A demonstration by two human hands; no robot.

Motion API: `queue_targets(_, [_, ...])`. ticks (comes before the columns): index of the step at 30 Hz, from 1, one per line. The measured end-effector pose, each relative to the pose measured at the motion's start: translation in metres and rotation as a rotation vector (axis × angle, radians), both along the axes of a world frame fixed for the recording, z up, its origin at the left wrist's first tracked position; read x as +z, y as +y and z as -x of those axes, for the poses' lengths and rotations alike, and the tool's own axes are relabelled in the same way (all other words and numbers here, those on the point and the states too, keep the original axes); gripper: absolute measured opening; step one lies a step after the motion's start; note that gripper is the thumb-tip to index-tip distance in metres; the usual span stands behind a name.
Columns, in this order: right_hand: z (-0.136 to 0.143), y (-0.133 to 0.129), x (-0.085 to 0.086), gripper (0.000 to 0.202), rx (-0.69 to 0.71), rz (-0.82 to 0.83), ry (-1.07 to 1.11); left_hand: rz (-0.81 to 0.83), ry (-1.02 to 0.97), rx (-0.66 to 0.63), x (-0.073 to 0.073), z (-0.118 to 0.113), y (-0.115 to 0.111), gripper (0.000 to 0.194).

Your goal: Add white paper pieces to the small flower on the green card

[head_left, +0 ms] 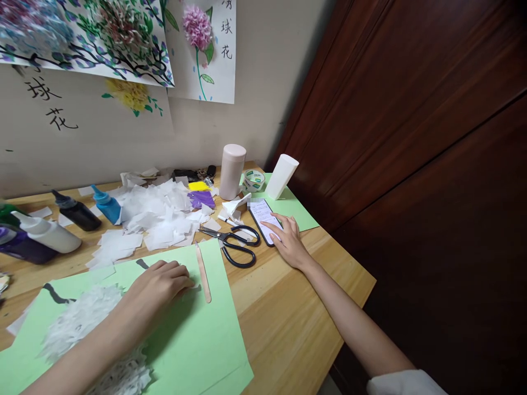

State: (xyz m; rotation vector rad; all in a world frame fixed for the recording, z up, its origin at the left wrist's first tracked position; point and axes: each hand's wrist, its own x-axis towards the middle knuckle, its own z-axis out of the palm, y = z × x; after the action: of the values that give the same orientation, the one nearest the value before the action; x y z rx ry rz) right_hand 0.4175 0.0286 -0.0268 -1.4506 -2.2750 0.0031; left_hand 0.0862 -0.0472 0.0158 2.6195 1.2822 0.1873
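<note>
My right hand [290,241] lies over a phone [260,211] with a lit screen, its fingers spread and touching the glass. My left hand [164,281] is over a green sheet [206,340], its fingers curled downward near a small pale scrap; the fingertips are mostly hidden. Under my left forearm is a fluffy white paper flower [80,315], partly covered by the arm. A wooden stick [203,274] lies on the sheet to the right of my left hand. Black-handled scissors [239,247] rest between the sheet and the phone.
White paper squares [160,208] are heaped behind the sheet. Paint bottles [76,211] stand or lie at the left. A pink canister [233,171], a tape roll [253,180] and a white cylinder [282,175] are at the back. Flower pictures [201,60] hang on the wall.
</note>
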Motion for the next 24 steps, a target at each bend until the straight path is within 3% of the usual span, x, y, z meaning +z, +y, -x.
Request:
queue_targets(9, [-0.008,-0.002,0.006,0.034,-0.131,-0.15,0.219,-0.01,-0.018,-0.012,-0.006,0.002,0.002,0.031])
queue_targets(13, [-0.013,-0.005,0.007,0.031,-0.068,-0.207,0.204,-0.004,-0.012,0.005,-0.004,0.001,0.001,0.031])
queue_targets(19, [-0.017,-0.008,0.007,0.031,0.044,-0.169,0.142,-0.015,-0.036,0.006,-0.002,0.001,0.0,0.031])
queue_targets(24, [-0.017,-0.008,0.007,0.032,0.025,-0.171,0.116,-0.008,-0.016,0.01,-0.003,0.001,0.001,0.031])
